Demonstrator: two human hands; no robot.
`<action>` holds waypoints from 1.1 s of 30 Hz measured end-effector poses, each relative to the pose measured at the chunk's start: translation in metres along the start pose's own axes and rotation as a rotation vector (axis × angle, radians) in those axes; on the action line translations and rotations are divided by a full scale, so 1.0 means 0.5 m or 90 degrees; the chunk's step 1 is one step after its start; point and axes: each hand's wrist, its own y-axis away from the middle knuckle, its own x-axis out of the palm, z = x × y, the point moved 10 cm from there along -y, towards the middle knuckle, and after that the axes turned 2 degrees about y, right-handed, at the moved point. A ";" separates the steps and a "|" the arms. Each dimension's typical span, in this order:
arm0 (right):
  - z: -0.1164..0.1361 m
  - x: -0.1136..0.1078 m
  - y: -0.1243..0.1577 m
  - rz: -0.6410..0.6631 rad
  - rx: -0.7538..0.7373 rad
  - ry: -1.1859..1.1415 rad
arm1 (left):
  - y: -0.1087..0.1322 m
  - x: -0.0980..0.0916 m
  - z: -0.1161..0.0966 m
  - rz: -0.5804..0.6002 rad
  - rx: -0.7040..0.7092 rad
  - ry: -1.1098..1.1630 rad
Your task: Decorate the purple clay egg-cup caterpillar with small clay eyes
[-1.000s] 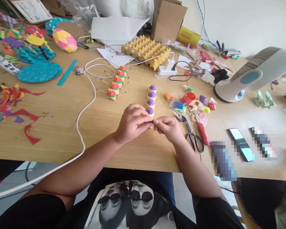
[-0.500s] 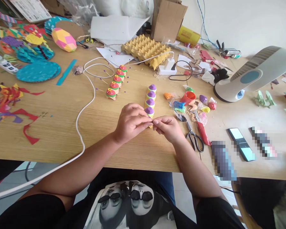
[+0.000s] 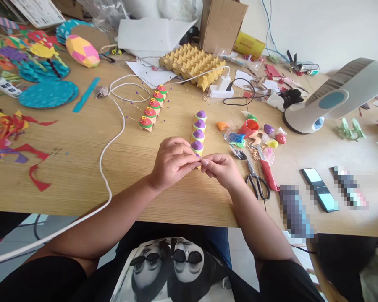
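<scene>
My left hand (image 3: 173,161) and my right hand (image 3: 219,168) meet with thumbs and fingertips pinched together. Whatever lies between the fingertips is too small and too covered to make out. Just beyond and partly beneath them stands a strip of egg-carton cups (image 3: 198,135) topped with purple clay mounds over pale yellow-green; its near end is hidden by my fingers. Farther left sits a second egg-carton strip (image 3: 150,112) with red and green clay tops and small yellow rings. Toothpicks with purple tips are scattered around that strip.
Right of my hands lie scissors (image 3: 257,181), a red-handled knife (image 3: 270,175), a red cup (image 3: 248,128) and several bagged clay lumps. A white fan (image 3: 321,98) stands farther right. A yellow egg tray (image 3: 192,63) is behind. A white cable (image 3: 104,167) crosses the left side.
My hands hold almost the same pinched pose, with only a slight shift of the fingertips. The view has moved very slightly; the objects on the table stay in place.
</scene>
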 end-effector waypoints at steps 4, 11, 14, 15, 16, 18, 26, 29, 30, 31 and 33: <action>-0.011 0.001 -0.002 0.005 0.012 -0.021 | 0.000 -0.002 -0.002 -0.004 0.006 0.004; 0.001 -0.007 0.001 -0.020 -0.018 -0.005 | -0.001 0.003 0.002 0.004 0.002 0.016; 0.004 -0.005 0.002 -0.012 -0.014 0.014 | -0.001 0.004 -0.001 0.002 0.007 0.010; 0.005 -0.003 0.002 -0.006 -0.013 0.014 | -0.001 0.004 -0.001 0.001 0.008 0.007; 0.005 -0.001 0.001 0.000 -0.012 0.009 | -0.001 0.004 -0.001 0.002 0.009 0.003; 0.002 0.003 0.001 0.006 -0.004 -0.015 | 0.001 0.001 -0.002 -0.002 0.013 -0.008; -0.013 0.001 -0.005 -0.002 0.013 -0.098 | 0.000 0.003 -0.003 0.013 0.026 -0.036; -0.014 -0.004 -0.007 -0.012 0.013 -0.114 | -0.002 0.002 -0.001 0.011 0.020 -0.022; -0.015 -0.005 -0.007 -0.013 0.014 -0.115 | -0.002 0.001 -0.002 0.006 0.021 -0.022; -0.015 -0.005 -0.007 -0.013 0.014 -0.114 | -0.002 -0.001 -0.003 0.000 0.024 -0.023; -0.016 -0.003 -0.007 -0.006 0.013 -0.113 | -0.001 -0.006 -0.006 -0.011 0.030 -0.027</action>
